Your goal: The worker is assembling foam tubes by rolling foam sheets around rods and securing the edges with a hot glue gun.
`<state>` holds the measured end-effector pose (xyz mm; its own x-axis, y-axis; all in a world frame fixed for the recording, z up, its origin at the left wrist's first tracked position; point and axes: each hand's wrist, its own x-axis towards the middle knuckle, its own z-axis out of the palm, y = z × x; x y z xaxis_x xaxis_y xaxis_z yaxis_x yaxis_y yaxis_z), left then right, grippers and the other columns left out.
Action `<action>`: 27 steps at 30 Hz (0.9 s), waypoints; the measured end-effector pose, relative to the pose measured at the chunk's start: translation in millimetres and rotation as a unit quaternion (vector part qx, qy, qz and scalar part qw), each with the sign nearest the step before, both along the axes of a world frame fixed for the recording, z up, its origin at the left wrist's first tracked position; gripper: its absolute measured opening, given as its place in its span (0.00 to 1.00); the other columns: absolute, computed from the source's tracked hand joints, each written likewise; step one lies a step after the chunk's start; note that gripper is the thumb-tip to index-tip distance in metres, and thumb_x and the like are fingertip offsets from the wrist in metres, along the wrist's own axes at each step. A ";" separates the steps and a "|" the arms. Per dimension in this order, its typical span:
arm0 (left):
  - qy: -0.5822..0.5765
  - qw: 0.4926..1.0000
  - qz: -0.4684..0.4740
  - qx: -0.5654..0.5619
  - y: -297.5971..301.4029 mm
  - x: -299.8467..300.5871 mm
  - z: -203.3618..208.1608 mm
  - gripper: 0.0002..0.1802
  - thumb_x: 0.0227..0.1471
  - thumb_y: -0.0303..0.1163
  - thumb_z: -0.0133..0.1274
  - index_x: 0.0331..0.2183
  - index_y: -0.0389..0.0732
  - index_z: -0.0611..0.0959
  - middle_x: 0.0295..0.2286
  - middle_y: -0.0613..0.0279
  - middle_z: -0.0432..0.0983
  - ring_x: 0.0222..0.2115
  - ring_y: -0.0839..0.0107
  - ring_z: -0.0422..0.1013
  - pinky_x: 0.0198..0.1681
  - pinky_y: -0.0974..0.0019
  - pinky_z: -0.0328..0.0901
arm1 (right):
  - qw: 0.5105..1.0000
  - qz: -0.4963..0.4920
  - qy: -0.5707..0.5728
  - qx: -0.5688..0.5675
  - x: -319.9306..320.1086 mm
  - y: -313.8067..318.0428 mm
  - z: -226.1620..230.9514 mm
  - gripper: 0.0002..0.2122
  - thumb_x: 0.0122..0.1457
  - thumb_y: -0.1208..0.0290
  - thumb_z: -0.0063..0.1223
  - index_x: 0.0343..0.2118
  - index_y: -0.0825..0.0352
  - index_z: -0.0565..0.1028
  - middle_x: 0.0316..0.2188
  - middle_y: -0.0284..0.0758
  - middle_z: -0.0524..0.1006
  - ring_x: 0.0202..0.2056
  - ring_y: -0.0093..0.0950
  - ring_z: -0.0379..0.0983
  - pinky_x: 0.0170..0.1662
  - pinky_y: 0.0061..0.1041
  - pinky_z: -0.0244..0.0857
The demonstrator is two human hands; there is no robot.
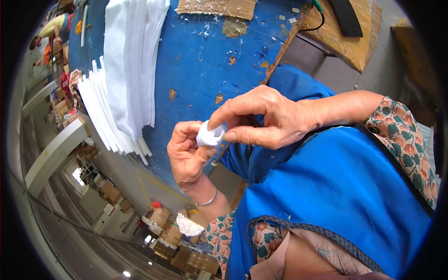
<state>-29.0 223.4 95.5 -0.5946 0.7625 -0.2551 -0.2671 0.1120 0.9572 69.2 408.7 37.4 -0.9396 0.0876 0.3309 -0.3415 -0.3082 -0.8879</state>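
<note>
A small white ring of soft material, perhaps cloth (204, 137), stands between my two hands just off the table's edge, its hollow opening facing up and to the right. My left hand (183, 151), with a silvery bangle at the wrist, is closed round its outer side. From the right, my right hand (275, 116) reaches across, index finger dipping into the opening and thumb at the rim, pinching it. The ring's far side is partly hidden by fingers. A blue apron (326, 186) covers my front below the hands.
On the worn blue tabletop (191, 79) lie long white cloth strips (133, 60) beside a bundle of thin white rods or tubes (105, 112). Brown cardboard (217, 7) lies farther back. A plastic-wrapped yellowish package (345, 37) sits at right. Cartons (170, 231) stand beyond, lower left.
</note>
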 end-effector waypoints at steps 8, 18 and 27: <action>0.035 0.998 0.016 -0.043 2.9 3.4 2.6 0.21 0.46 0.34 0.61 0.39 0.33 0.73 0.33 0.60 0.75 0.34 0.77 0.69 0.40 0.75 0.62 | 0.998 0.053 -0.040 -0.020 1.6 3.6 4.5 0.08 0.55 0.74 0.53 0.37 0.70 0.74 0.20 0.33 0.74 0.21 0.20 0.69 0.23 0.20 0.62; 0.070 0.996 0.050 -0.024 4.8 5.7 -2.5 0.15 0.50 0.30 0.57 0.39 0.32 0.74 0.33 0.58 0.76 0.33 0.77 0.70 0.38 0.76 0.63 | 0.999 0.021 -0.048 -0.002 -1.2 -2.3 -1.4 0.04 0.57 0.74 0.52 0.32 0.69 0.72 0.20 0.32 0.73 0.22 0.21 0.69 0.24 0.21 0.62; 0.083 0.994 0.054 -0.038 9.4 7.5 -3.6 0.13 0.50 0.27 0.56 0.39 0.32 0.74 0.32 0.59 0.76 0.32 0.79 0.70 0.37 0.78 0.63 | 0.998 0.008 -0.065 -0.003 -0.1 -2.8 -1.4 0.06 0.56 0.73 0.52 0.35 0.69 0.73 0.20 0.32 0.72 0.21 0.19 0.68 0.24 0.20 0.61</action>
<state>-21.5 232.8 91.9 -0.7112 0.6736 -0.2013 -0.1205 0.1653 0.9789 69.1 405.9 36.0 -0.9757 0.0746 0.2059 -0.2190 -0.3181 -0.9224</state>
